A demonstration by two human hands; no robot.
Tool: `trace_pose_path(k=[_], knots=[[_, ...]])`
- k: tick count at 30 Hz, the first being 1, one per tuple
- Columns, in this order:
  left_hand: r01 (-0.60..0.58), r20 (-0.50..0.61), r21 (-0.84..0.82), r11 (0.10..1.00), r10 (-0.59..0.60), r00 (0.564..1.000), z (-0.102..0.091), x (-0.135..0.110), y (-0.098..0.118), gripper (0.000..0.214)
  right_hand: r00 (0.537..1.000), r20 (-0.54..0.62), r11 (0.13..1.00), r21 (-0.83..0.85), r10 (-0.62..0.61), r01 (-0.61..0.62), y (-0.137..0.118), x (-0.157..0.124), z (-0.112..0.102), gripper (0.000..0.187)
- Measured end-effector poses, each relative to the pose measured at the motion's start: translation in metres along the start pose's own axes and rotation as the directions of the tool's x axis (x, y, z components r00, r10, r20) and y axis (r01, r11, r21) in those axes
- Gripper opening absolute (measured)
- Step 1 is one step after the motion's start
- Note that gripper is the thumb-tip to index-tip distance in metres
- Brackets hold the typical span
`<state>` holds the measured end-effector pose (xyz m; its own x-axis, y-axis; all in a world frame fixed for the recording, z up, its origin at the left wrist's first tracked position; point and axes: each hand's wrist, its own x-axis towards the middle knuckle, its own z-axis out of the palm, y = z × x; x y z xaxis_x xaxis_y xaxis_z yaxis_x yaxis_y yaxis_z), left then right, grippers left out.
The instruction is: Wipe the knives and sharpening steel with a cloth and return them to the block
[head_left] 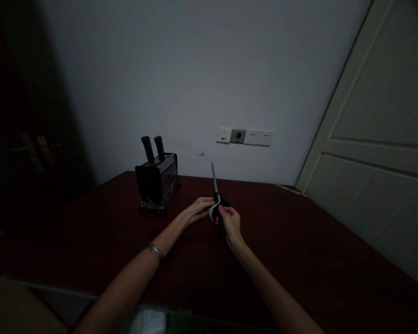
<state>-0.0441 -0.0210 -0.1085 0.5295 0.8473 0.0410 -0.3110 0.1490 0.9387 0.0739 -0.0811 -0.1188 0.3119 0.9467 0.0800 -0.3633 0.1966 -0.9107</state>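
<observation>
A black-and-white tool [215, 208] with a long, thin metal shaft is held between my hands above the table; its exact kind is hard to make out in the dim light. The shaft points away from me and upward, toward the wall. My right hand [231, 223] is closed round the dark handle, thumb on top. From the left side, my left hand [199, 208] grips the body near its white curved part with the fingertips. A metal band circles my left wrist. Some of the tool is hidden by my fingers.
On the dark red table [264, 232], left of my hands, stands a boxy, shiny toaster-like appliance [158, 181] with two black handles sticking up. Wall sockets [252, 137] sit behind. A pale panelled door [379, 153] borders the right side, and a flat strip [290, 189] lies at the back right.
</observation>
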Motion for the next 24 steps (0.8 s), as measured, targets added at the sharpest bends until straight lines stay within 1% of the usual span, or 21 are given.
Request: trace_pose_path(k=[2,4,9,13,17,20,24], knots=[[0.034,0.019,-0.004,0.999,-0.034,0.999,-0.001,0.000,-0.002,0.021,1.000,0.006,1.000,0.006,0.010,-0.010,0.000,-0.001,0.000,0.041],[0.052,0.009,-0.014,0.999,-0.052,0.999,-0.001,0.000,-0.001,0.020,1.000,0.019,1.000,0.017,0.022,-0.022,0.001,-0.003,0.000,0.040],[0.056,-0.026,-0.010,0.998,-0.056,0.998,0.005,-0.005,0.009,0.017,0.999,0.033,1.000,0.027,0.013,-0.014,0.003,-0.007,0.002,0.039],[0.027,-0.153,0.020,0.999,-0.023,0.988,0.017,-0.007,0.011,0.011,1.000,0.016,1.000,-0.003,-0.006,0.006,0.007,-0.008,0.004,0.039],[0.033,-0.283,0.090,0.995,-0.006,0.959,0.027,-0.001,0.009,0.005,1.000,-0.007,1.000,-0.013,-0.027,0.027,0.009,-0.007,0.004,0.039],[0.027,-0.356,0.118,0.993,0.017,0.934,0.033,0.008,0.009,0.009,0.999,-0.012,0.999,-0.030,-0.036,0.036,0.008,-0.005,0.001,0.038],[0.015,-0.423,0.132,0.991,0.043,0.905,0.035,0.025,0.014,0.016,0.999,-0.014,0.998,-0.036,-0.045,0.044,0.004,-0.001,-0.001,0.039]])
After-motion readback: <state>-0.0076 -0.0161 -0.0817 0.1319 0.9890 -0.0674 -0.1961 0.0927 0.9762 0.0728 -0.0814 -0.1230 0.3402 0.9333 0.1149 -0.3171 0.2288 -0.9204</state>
